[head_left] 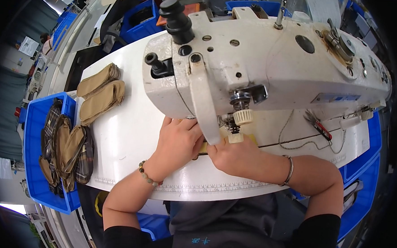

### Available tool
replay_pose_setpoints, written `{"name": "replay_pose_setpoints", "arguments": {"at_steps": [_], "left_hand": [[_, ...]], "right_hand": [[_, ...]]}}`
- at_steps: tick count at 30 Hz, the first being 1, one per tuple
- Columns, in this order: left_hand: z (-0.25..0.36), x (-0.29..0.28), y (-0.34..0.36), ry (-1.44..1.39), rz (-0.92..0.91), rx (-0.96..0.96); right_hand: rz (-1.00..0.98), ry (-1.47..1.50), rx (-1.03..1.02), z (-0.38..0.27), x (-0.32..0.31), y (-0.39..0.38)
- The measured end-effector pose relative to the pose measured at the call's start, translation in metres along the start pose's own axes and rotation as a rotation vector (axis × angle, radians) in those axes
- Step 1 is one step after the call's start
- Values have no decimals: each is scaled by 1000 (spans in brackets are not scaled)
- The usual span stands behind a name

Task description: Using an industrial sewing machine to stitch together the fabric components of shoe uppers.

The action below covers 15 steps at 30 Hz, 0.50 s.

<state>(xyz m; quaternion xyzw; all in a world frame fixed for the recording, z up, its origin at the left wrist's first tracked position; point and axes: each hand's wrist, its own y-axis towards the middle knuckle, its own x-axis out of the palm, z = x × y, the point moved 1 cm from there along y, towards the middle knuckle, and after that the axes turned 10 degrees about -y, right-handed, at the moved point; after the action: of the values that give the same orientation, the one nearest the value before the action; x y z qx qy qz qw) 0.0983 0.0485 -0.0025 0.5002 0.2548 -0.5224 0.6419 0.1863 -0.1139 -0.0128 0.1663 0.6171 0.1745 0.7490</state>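
At the white sewing machine, I saw the L hand pressed flat, fingers spread, and the R hand curled over a small tan fabric piece, which lay between the fingertips under the machine head. Whether the R fingers pinched it, I couldn't tell. Well left of the L fingers sat tan piece stacks and a blue bin w/ plaid pieces.
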Motion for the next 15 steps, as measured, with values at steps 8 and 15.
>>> {"name": "replay_pose_setpoints", "arguments": {"at_steps": [8,15], "left_hand": [[6,-13,-8,259,125,58],[-1,-6,-2,190,195,110]], "right_hand": [[111,206,182,15,25,-3],[197,520,487,28,35,5]]}}
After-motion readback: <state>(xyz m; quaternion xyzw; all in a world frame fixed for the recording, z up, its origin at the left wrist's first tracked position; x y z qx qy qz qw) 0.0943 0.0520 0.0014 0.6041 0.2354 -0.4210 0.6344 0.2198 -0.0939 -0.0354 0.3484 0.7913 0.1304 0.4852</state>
